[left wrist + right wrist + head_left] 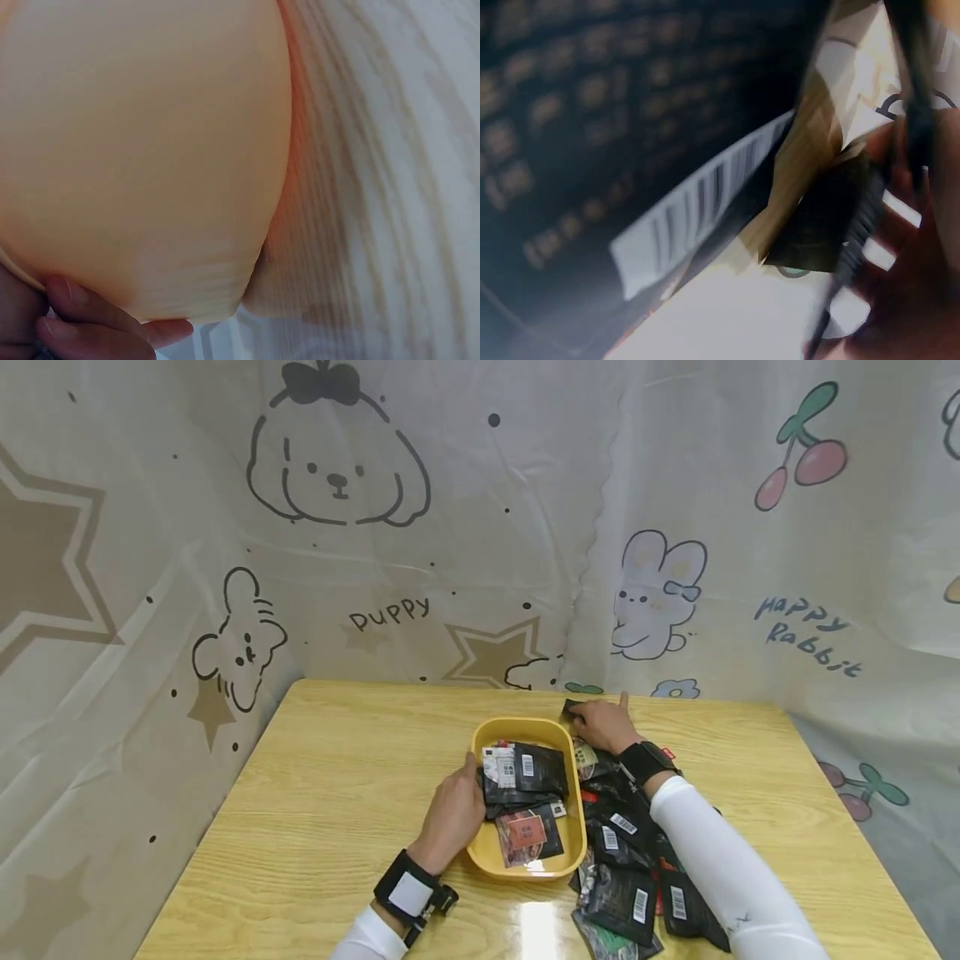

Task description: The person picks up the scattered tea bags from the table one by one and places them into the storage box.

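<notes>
Beside the left wall of a yellow plastic bin [576,852] is my left hand [453,810], gripping the bin at its rim. The left wrist view shows curled fingers [90,322] against the smooth outer wall. Several flat packets [542,768] lie in the bin, mostly black with white barcode labels, one with a red label [527,832]. Beyond the bin's far right corner, my right hand [606,727] pinches a small black packet [572,708]. In the right wrist view that packet [817,217] is at the fingers, partly hidden by a dark strap.
A pile of black packets [621,893] spreads along the bin's right side, under my right forearm. The wooden table [345,777] ends at a cartoon-printed curtain [450,568] at the back. A large barcoded black packet [630,135] fills much of the right wrist view.
</notes>
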The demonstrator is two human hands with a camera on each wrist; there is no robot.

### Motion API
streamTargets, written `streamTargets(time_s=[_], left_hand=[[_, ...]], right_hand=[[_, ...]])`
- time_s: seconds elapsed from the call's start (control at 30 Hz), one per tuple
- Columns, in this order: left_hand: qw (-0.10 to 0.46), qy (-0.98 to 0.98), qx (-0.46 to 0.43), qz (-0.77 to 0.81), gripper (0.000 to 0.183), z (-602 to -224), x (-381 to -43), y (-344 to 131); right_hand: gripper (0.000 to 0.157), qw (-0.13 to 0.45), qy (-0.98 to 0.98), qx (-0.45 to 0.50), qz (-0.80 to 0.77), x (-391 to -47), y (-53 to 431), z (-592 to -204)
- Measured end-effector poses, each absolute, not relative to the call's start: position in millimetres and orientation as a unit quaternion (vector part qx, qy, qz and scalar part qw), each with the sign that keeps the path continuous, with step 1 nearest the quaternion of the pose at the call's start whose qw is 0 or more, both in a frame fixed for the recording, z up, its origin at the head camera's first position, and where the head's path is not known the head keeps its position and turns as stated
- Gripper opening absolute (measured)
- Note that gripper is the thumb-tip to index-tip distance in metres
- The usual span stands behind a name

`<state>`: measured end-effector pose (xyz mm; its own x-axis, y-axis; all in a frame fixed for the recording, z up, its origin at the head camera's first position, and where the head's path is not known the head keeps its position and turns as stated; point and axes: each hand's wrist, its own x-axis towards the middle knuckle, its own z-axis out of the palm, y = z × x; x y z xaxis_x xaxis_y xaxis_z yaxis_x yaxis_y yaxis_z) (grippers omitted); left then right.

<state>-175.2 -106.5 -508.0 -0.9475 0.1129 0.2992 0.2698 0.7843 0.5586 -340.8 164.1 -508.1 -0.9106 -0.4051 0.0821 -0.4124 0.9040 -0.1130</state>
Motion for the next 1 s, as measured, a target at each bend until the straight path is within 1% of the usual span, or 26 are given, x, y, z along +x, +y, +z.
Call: streamTargets(time_s=[0.07,0.17,0.33,0.43,0.53,0.67,0.8,0.93,1.0], left_hand=[[0.125,-0.936,-0.101,-0.312,0.051,-509,-175,-106],[0.121,-0.937,-0.099,-0.312,0.052,-510,-175,-107],[0.125,-0.938,-0.100,-0.309,0.052,-510,-176,-107],[0.127,-0.938,-0.099,-0.307,0.052,-509,-177,-108],[0.131,-0.937,-0.099,-0.307,0.051,-509,-177,-109],[0.134,-0.936,-0.100,-0.309,0.052,-508,-178,-110],[0.130,-0.935,-0.099,-0.315,0.052,-508,-177,-109],[0.122,-0.932,-0.101,-0.326,0.052,-508,-177,-107],[0.120,-0.931,-0.102,-0.329,0.052,-508,-176,-107]], right_hand=[[0.024,0.065,-0.973,0.211,0.068,-340,166,-509],[0.020,0.116,-0.963,0.228,0.079,-338,168,-503],[0.017,0.190,-0.933,0.272,0.140,-333,170,-481],[0.020,0.225,-0.916,0.282,0.175,-325,169,-465],[0.024,0.262,-0.898,0.292,0.196,-310,164,-444],[0.026,0.326,-0.857,0.337,0.214,-285,149,-421],[0.028,0.353,-0.823,0.389,0.215,-263,134,-412],[0.033,0.359,-0.807,0.418,0.212,-249,121,-415],[0.036,0.348,-0.807,0.431,0.207,-245,117,-420]])
